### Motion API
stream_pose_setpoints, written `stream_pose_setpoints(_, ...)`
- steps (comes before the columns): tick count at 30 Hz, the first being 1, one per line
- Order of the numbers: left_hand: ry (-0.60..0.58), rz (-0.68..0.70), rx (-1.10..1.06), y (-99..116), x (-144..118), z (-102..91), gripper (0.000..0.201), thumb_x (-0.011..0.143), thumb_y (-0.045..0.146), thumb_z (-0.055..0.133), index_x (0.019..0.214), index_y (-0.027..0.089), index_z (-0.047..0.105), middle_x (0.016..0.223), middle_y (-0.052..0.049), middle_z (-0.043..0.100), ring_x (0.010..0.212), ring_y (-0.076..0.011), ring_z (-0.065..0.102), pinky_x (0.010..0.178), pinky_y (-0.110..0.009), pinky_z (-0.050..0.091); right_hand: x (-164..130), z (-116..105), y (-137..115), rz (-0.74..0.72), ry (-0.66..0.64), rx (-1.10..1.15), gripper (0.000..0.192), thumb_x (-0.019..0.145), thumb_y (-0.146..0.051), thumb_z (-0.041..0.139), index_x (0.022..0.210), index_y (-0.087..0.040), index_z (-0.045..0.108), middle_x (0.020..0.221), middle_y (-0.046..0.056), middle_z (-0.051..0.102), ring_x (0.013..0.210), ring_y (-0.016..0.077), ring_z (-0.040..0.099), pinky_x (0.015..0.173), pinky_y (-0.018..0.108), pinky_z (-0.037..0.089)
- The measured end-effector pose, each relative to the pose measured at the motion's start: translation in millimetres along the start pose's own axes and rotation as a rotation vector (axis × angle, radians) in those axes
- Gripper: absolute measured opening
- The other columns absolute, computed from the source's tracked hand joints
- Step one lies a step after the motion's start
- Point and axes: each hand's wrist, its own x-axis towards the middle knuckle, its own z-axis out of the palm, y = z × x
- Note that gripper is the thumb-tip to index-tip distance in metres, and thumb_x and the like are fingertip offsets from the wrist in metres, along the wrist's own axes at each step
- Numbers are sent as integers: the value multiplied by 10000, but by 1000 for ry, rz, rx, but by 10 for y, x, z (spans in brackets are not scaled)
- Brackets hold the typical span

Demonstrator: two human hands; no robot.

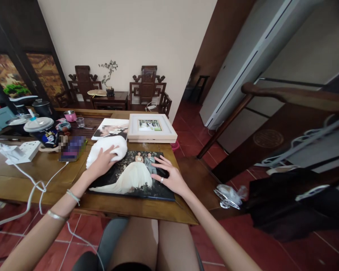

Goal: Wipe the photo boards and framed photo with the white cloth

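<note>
A large glossy wedding photo panel (132,177) lies flat on the wooden table (45,177) in front of me. My left hand (101,162) presses a white cloth (107,148) against the panel's upper left corner. My right hand (169,175), with a ring on one finger, lies flat with fingers spread on the panel's right side, holding it down. Just behind the panel lie a second photo print (111,129) and a white framed photo (151,127).
On the left of the table are a phone (72,148) on a white cable, a power strip (22,150), a lidded cup (43,131), a pink pot and a glass. Carved chairs stand by the far wall. A dark bench with a crumpled bag (228,194) is at my right.
</note>
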Motion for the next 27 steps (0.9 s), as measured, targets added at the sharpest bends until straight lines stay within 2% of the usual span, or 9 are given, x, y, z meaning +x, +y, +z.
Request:
stream_pose_setpoints(6,47,19,-40,-155,-38,68,304,901,219,389,1051,167,647,1500,-103,355,1440,-273,193,1135,-613,113,6,1,10,10,3,40,382,728,-397,738,1084,-259,711,1348,96,564,1369,297,357,1100,547,312)
stream_pose_setpoints(10,40,39,-22,-87,-76,35,286,899,188,386,1006,159,650,1502,-108,350,1441,-269,189,1128,-615,141,3,5,16,15,4,27,381,731,-398,735,1082,-254,712,1344,101,566,1364,300,365,1095,550,319)
stream_pose_setpoints(13,2,55,6,151,-243,-5,279,865,102,406,983,153,654,1515,-103,325,1435,-277,202,1123,-613,166,3,9,24,14,-1,15,382,730,-397,738,1083,-254,711,1338,98,572,1358,295,374,1094,547,322)
stream_pose_setpoints(17,-86,147,-7,615,-689,-3,374,760,-33,438,969,173,670,1537,-71,282,1441,-280,175,1129,-619,139,2,13,26,20,6,12,364,736,-394,734,1080,-279,710,1338,76,574,1365,293,363,1096,552,318)
stream_pose_setpoints(19,-121,224,-41,794,-878,7,463,719,-71,441,1023,198,664,1547,-51,257,1445,-277,161,1132,-625,114,1,12,23,20,1,8,363,739,-389,732,1084,-278,709,1343,74,570,1368,294,358,1099,552,313)
stream_pose_setpoints(21,-152,277,-65,885,-948,8,545,708,-86,441,1113,224,636,1550,-40,251,1444,-273,166,1131,-629,110,-1,10,18,16,-6,5,367,740,-381,732,1089,-270,707,1347,79,566,1369,295,356,1103,547,311)
stream_pose_setpoints(24,-162,272,-49,842,-774,1,527,755,-64,447,1155,231,619,1544,-51,274,1439,-269,195,1130,-615,147,-4,6,10,14,-11,-2,372,744,-381,727,1094,-256,705,1350,89,562,1372,297,350,1104,544,310)
stream_pose_setpoints(27,-128,188,-14,653,-360,14,384,834,11,454,1118,196,634,1536,-88,288,1430,-290,218,1107,-632,182,-6,7,7,6,-16,-9,374,751,-387,721,1098,-248,702,1347,94,565,1375,295,347,1103,545,308)
